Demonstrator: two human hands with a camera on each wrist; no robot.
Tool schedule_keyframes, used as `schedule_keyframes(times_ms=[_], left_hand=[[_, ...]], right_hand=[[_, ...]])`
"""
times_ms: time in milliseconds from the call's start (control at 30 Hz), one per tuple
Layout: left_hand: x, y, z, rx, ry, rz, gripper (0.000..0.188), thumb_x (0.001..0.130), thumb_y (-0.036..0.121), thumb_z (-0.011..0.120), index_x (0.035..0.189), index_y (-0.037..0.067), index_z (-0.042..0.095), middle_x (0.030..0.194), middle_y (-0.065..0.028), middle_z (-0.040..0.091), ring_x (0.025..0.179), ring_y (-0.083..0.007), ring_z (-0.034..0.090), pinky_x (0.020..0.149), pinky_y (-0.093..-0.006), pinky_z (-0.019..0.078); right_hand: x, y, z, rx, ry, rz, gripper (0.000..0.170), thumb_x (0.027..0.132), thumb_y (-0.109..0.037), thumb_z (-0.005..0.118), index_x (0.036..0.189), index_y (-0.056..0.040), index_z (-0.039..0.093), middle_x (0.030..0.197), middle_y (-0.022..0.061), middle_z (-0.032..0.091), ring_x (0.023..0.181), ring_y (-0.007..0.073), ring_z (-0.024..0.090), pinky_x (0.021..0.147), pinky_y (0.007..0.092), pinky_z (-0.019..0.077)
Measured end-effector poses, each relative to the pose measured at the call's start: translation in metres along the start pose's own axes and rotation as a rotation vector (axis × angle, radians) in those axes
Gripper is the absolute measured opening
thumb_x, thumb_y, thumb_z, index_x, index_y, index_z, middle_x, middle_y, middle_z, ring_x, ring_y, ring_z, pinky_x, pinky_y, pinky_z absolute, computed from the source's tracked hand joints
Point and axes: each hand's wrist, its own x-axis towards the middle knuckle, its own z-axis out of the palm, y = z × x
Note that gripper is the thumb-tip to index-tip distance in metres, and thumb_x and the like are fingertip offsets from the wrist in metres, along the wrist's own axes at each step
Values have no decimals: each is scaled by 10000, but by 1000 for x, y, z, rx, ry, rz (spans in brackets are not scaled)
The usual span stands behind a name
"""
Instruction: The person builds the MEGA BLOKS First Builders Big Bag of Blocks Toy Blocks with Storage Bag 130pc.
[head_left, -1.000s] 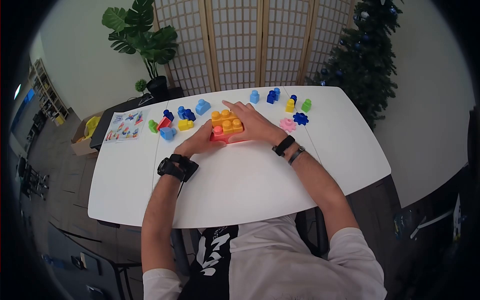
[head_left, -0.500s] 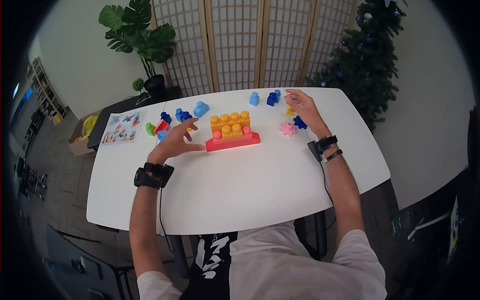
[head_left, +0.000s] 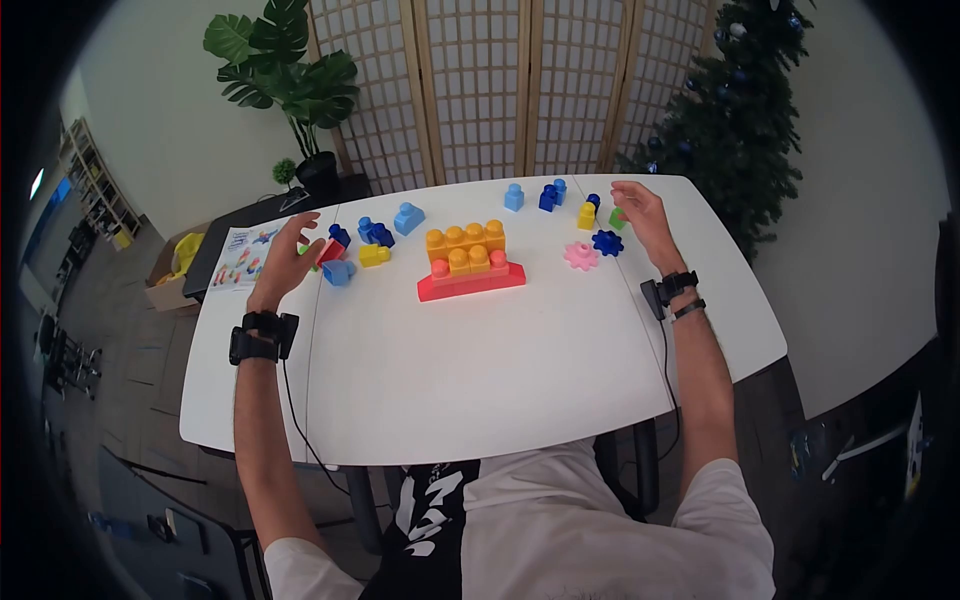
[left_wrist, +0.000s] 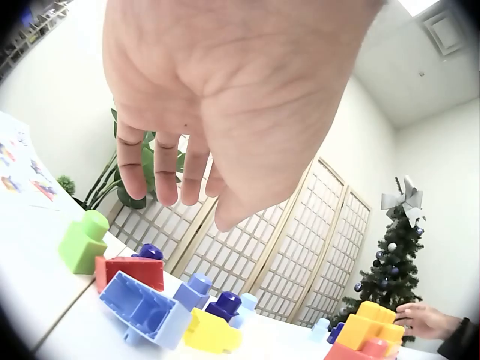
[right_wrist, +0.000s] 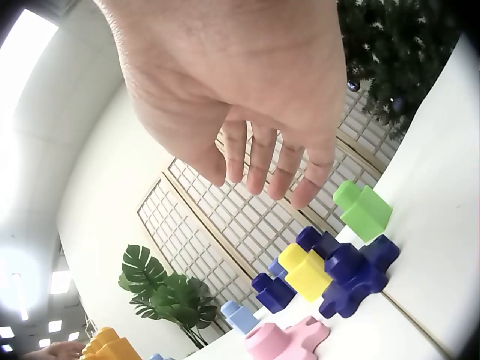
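One white, smooth, round-cornered table bears our lot; we place every piece by the red-and-yellow plastic block stack, which rests upright near its middle, untouched.

Printed picture sheet: thin, flat, glossy, well left of the stack.

The stack itself: a long red base with sloping ends, carrying a front row of two yellow studs between two red ones, a taller four-stud yellow row behind. We judge it light, stiff, hard to break but slick-walled, and apt to part at its joints if lifted by the upper tier; we would take hold of the base at both ends.

Two bare hands, neither gripping anything, fingers loosely extended. We find the left hand in the air left of the stack, the right hand in the air to its right.

Light-blue hollow plastic block: tipped on its side, cavity showing, left of the stack; beyond it, a red plastic block.

Lobed gears, pink plastic and dark-blue plastic: central stud each, right of the stack.

Single-stud plastic blocks: lime-green, far left of the stack; yellow, upright, right of it.
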Motion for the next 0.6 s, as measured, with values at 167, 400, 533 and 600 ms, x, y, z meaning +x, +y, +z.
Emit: schedule_keyframes(times_ms=[167,400,533,600], left_hand=[[-9,-3,3,3,-54,-18,390,983,143,762,1348,48,661,1262,-139,698,1035,-268,686,900,-380,569],[-3,13,24,98,-136,32,327,947,138,783,1253,45,715,1211,-145,729,1099,-321,687,928,-419,562],[-1,31,49,192,-147,131,360,923,154,796,1265,73,717,1214,-127,732,1139,-324,661,960,-432,550],[-2,39,63,300,-135,194,393,909,142,800,1285,75,706,1235,-117,729,1157,-320,655,985,-434,544]], right_hand=[[1,-3,3,-39,7,18,279,1071,-237,695,1286,-64,740,1219,33,753,1069,145,697,856,308,598],[4,0,5,-53,-25,-20,262,1067,-205,690,1279,-60,742,1193,32,759,1056,147,697,856,308,595],[7,11,14,-279,-80,-83,299,1033,-134,679,1316,-45,719,1209,90,761,1002,221,704,895,358,585],[4,10,25,-401,-114,-129,342,1006,-103,670,1340,-35,702,1227,120,736,1022,270,687,928,385,572]])
